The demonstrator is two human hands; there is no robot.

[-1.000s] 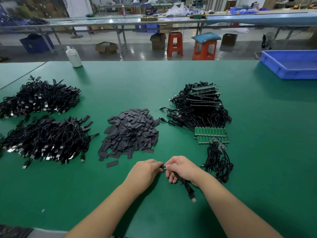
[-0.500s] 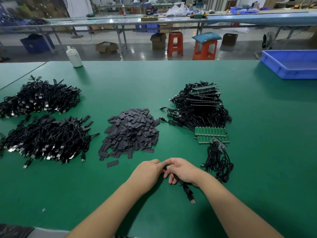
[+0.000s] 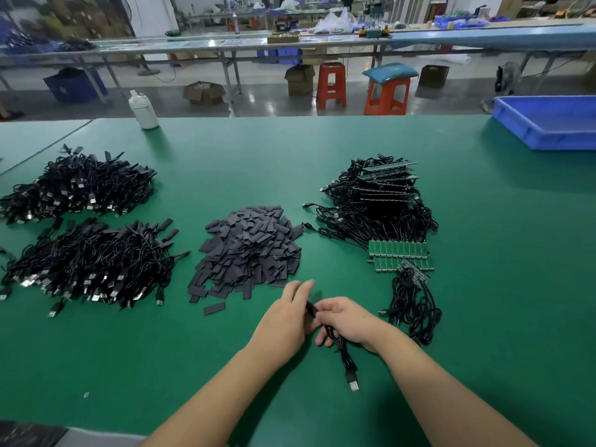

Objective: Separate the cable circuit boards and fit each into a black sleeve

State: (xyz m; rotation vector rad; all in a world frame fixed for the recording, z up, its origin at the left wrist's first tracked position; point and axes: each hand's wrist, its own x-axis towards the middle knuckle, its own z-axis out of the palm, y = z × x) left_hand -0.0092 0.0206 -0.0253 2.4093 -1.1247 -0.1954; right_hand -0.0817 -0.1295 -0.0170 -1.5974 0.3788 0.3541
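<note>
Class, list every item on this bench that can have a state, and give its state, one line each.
Left hand: fingers extended, touching the sleeved end.
Right hand: grips the cable.
Held cable: dangling, USB plug on the mat.
Black sleeves: loose heap.
Green circuit boards: joined in rows.
Left cable piles: tangled heaps.
White bottle: upright.
Blue tray: contents not visible.

My left hand [image 3: 285, 317] lies low with fingers stretched forward (relaxed, nearly straight). My right hand [image 3: 346, 321] curls its fingers in a grip, forearms converging.
</note>
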